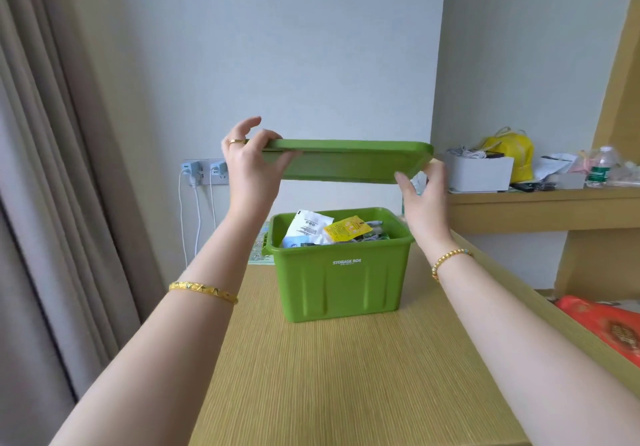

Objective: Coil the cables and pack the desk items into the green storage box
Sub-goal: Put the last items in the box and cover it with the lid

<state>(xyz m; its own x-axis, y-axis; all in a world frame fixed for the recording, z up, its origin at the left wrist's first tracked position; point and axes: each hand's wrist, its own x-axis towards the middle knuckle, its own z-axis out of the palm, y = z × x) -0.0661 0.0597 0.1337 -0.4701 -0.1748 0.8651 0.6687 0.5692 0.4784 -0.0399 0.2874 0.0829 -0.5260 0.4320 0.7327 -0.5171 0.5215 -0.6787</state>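
The green storage box [343,283] stands on the wooden desk [346,376], its top uncovered. Inside lie a white packet [310,226], a yellow packet [346,229] and other small items. Its green lid [349,160] hangs level in the air, well above the box. My left hand [251,161] grips the lid's left end, thumb under it. My right hand [424,191] holds the lid's right front corner from below.
White chargers [204,170] with hanging cables sit in a wall socket left of the box. A shelf [540,200] at right carries a white box, a yellow bag, papers and a water bottle. A red bag [609,328] lies at the desk's right edge. Curtains hang at left.
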